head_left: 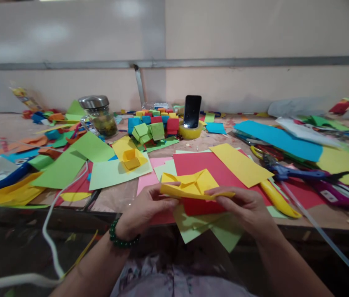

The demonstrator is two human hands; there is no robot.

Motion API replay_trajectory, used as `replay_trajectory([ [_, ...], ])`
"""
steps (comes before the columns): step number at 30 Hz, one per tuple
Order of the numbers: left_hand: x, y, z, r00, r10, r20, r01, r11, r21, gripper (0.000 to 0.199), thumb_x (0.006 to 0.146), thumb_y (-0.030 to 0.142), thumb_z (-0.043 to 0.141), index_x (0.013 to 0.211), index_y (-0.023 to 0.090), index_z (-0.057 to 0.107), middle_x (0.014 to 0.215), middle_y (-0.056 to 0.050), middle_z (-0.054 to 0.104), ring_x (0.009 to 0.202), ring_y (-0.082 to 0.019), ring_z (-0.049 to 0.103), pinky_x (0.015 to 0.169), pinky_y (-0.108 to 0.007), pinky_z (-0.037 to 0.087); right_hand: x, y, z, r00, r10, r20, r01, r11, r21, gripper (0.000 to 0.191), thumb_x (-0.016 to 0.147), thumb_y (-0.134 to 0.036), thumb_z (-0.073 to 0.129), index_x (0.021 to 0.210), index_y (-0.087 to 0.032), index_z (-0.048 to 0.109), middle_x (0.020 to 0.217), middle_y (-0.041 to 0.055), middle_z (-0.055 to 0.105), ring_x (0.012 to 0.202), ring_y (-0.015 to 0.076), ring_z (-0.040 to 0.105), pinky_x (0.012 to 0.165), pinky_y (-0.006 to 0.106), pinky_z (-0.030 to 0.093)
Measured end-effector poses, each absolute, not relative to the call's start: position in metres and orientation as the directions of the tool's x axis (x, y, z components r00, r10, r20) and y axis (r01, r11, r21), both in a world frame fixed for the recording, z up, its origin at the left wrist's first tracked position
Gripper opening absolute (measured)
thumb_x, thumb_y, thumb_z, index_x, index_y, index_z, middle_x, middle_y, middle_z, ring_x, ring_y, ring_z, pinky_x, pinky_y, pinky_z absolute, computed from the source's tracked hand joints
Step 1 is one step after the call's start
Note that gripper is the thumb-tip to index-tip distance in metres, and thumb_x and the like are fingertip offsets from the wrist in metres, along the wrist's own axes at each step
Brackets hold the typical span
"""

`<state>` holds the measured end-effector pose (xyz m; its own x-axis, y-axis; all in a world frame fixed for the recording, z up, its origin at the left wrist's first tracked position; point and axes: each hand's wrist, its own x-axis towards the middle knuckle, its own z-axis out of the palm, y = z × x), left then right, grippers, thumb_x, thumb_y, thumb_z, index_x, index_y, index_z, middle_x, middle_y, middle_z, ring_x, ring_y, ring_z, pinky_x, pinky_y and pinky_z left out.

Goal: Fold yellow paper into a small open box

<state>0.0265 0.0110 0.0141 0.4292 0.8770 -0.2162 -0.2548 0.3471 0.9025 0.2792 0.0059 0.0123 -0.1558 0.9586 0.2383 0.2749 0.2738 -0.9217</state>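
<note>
Between my two hands is a partly folded piece of yellow paper (189,186), creased with its sides standing up. My left hand (149,206) pinches its left end between thumb and fingers. At the right end, my right hand (248,208) grips a narrow folded flap the same way. Beneath it lie a red sheet (193,163) and pale green sheets (194,225) that stick out over the table's front edge. A small yellow open paper box (132,159) sits beyond my left hand on a pale green sheet (112,171).
Several coloured paper cubes (155,126) are piled at the back centre. A phone (192,111) leans upright by a tape roll (190,131). A lidded glass jar (98,117) stands left. Right are a blue glue gun (298,171), a yellow-handled cutter (279,200) and stacked paper (279,138).
</note>
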Motion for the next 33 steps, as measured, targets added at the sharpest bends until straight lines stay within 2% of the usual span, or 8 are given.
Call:
replay_trajectory([
  [3,0.026,0.014,0.009,0.381,0.898,-0.22,-0.233,0.323,0.917,0.028,0.068,0.037,0.081,0.085,0.015,0.079,0.087,-0.008,0.076,0.08,-0.017,0.068,0.076,-0.025,0.053,0.276,0.003,0.014,-0.122,0.933,0.339,0.301,0.36,-0.883,0.016,0.081,-0.034,0.069,0.078,-0.02,0.075,0.076,0.0055,0.075,0.07,0.019,0.069,0.064,0.025,0.057],
  [8,0.034,0.006,0.004,0.207,0.968,-0.14,-0.328,0.204,0.923,0.026,0.066,0.037,0.083,0.079,0.015,0.079,0.084,-0.007,0.076,0.075,-0.015,0.067,0.07,-0.023,0.053,0.267,-0.002,0.01,0.089,0.913,0.398,0.29,0.359,-0.887,0.014,0.079,-0.033,0.071,0.077,-0.019,0.072,0.067,0.0015,0.07,0.058,0.0159,0.064,0.055,0.024,0.054],
  [11,0.036,0.002,0.01,0.206,0.973,-0.105,-0.345,0.172,0.923,0.031,0.068,0.034,0.082,0.094,0.018,0.077,0.091,-0.008,0.076,0.083,-0.019,0.07,0.067,-0.022,0.054,0.265,-0.003,0.011,0.119,0.874,0.471,0.292,0.423,-0.858,0.01,0.081,-0.03,0.069,0.079,-0.02,0.07,0.069,0.0019,0.07,0.061,0.0164,0.065,0.057,0.025,0.055],
  [14,0.029,0.002,0.021,0.298,0.949,-0.1,-0.286,0.189,0.939,0.058,0.065,0.024,0.084,0.12,0.025,0.067,0.103,-0.007,0.074,0.089,-0.021,0.071,0.07,-0.024,0.055,0.268,-0.004,0.019,-0.027,0.826,0.563,0.347,0.536,-0.77,0.005,0.084,-0.023,0.065,0.084,-0.022,0.07,0.077,0.0039,0.072,0.07,0.018,0.068,0.067,0.028,0.057],
  [18,0.016,0.004,0.033,0.462,0.884,-0.067,-0.103,0.128,0.986,0.034,0.062,0.019,0.084,0.096,0.02,0.078,0.104,-0.008,0.075,0.091,-0.024,0.07,0.076,-0.027,0.056,0.274,-0.009,0.028,-0.283,0.74,0.61,0.324,0.672,-0.666,0.011,0.084,-0.015,0.063,0.089,-0.024,0.067,0.084,0.0057,0.074,0.079,0.0194,0.07,0.074,0.031,0.057],
  [23,0.017,0.0,0.027,0.408,0.911,0.063,-0.012,-0.063,0.998,0.02,0.075,0.035,0.075,0.085,0.018,0.08,0.091,-0.012,0.076,0.082,-0.024,0.07,0.07,-0.027,0.055,0.278,-0.008,0.029,-0.357,0.742,0.568,0.237,0.66,-0.713,0.019,0.08,-0.035,0.072,0.096,-0.024,0.072,0.096,0.011,0.074,0.089,0.024,0.071,0.075,0.032,0.059],
  [27,0.023,-0.004,0.019,0.355,0.933,0.062,0.01,-0.07,0.997,0.018,0.077,0.036,0.073,0.083,0.02,0.08,0.081,-0.009,0.077,0.074,-0.021,0.069,0.066,-0.025,0.054,0.279,-0.004,0.026,-0.353,0.776,0.523,0.18,0.605,-0.776,0.015,0.082,-0.037,0.07,0.084,-0.024,0.078,0.085,0.0095,0.077,0.076,0.022,0.073,0.068,0.03,0.06],
  [33,0.032,-0.009,0.014,0.286,0.958,0.035,-0.146,0.007,0.989,0.017,0.077,0.033,0.073,0.087,0.021,0.079,0.094,-0.005,0.077,0.086,-0.021,0.07,0.076,-0.026,0.054,0.271,-0.008,0.016,-0.057,0.86,0.507,0.174,0.509,-0.843,0.002,0.075,-0.025,0.077,0.076,-0.024,0.076,0.07,0.0035,0.074,0.063,0.019,0.069,0.057,0.027,0.058],
])
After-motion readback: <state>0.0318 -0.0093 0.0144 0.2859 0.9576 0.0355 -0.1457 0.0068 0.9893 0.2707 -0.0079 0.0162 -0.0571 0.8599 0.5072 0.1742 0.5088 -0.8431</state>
